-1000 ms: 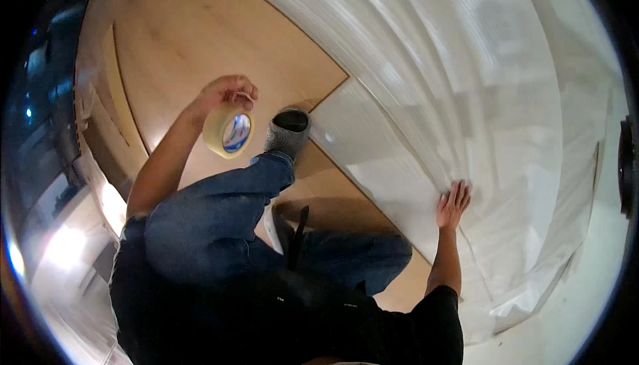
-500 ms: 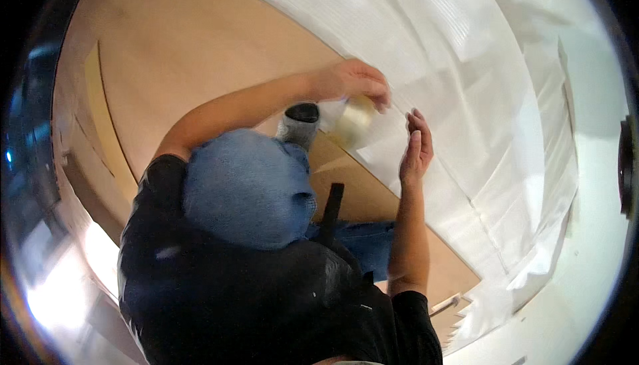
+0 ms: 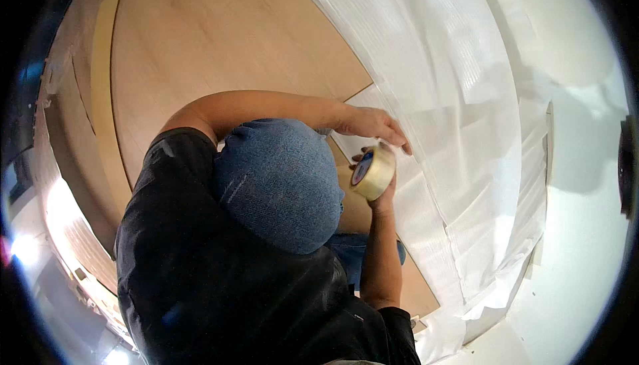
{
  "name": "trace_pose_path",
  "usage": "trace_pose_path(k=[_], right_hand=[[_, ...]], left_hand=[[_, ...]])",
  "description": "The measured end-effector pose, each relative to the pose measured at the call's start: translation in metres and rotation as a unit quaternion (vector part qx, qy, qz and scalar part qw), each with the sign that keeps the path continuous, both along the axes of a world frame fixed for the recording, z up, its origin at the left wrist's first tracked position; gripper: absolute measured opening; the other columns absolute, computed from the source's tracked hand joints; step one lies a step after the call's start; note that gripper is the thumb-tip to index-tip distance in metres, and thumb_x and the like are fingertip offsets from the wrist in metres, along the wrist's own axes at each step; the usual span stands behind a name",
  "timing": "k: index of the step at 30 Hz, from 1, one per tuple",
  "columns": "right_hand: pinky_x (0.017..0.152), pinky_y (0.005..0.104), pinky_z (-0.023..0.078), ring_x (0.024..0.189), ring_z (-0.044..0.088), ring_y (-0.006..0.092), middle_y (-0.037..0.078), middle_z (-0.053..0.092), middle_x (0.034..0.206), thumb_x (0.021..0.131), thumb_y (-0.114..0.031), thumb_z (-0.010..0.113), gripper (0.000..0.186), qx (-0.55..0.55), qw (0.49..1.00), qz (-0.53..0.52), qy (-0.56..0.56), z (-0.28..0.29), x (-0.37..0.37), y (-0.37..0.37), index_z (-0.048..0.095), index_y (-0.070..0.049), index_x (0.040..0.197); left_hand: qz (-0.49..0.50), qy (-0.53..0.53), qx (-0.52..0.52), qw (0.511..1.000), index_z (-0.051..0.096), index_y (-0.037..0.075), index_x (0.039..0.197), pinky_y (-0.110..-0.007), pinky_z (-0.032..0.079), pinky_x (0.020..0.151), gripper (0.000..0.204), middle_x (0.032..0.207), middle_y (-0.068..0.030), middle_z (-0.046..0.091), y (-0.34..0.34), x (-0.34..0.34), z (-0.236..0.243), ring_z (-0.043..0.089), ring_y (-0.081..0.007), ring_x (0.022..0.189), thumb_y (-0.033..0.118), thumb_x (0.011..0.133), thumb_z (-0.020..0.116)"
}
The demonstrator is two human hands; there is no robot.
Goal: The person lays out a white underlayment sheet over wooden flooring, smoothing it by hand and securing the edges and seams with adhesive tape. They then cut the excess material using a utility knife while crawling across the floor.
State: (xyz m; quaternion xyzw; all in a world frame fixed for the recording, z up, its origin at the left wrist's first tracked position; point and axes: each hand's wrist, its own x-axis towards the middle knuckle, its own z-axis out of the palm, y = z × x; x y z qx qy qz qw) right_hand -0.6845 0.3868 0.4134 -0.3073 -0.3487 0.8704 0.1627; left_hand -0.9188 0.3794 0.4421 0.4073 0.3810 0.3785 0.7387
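A roll of clear packing tape [image 3: 377,177] sits in my right hand [image 3: 385,202]. The fingers curl around its far side, and the roll partly covers the palm. Just beyond it, my left hand [image 3: 374,124] hovers over the white foam underlay [image 3: 426,132], palm down. Its fingers stretch toward the right, with nothing visible in them. A seam runs lengthwise through the underlay beside both hands. My bent knee in blue jeans [image 3: 279,185] blocks part of the floor to the left of the tape.
Wood-look floor planks [image 3: 233,39] cover the left and far side, their stepped edge meeting the underlay. A long narrow strip [image 3: 103,79] lies at the far left. On the right, the underlay reaches a white wall [image 3: 579,165].
The tape roll, earlier under my left hand, is now in my right hand. My right hand has come left to it, and my left hand has shifted nearer and slightly right.
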Motion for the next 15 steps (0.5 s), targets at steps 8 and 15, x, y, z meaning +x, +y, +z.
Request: trace_pose_path(k=[8, 15], right_hand=[[0.093, 0.0466, 0.055, 0.113, 0.065, 0.0422, 0.022, 0.061, 0.129, 0.096, -0.014, 0.065, 0.046, 0.48, 0.739, 0.301, -0.364, -0.063, 0.059, -0.04, 0.051, -0.004, 0.138], [0.098, 0.0514, 0.052, 0.117, 0.062, 0.0423, 0.021, 0.063, 0.128, 0.094, -0.022, 0.068, 0.045, 0.44, 0.547, 0.622, -0.347, -0.066, 0.038, -0.018, 0.057, -0.009, 0.136]], left_hand=[[-0.048, 0.061, -0.121, 0.99, 0.072, 0.01, 0.13, -0.039, 0.04, 0.109, 0.042, 0.134, -0.0032, 0.066, -0.015, -0.072, -0.067, 0.055, -0.0202, 0.125, 0.036, 0.099, 0.062], [0.197, 0.534, 0.029, 0.821, 0.07, 0.006, 0.128, -0.041, 0.051, 0.101, 0.036, 0.125, -0.0158, 0.072, 0.081, -0.296, -0.13, 0.065, -0.0303, 0.117, 0.017, 0.1, 0.05]])
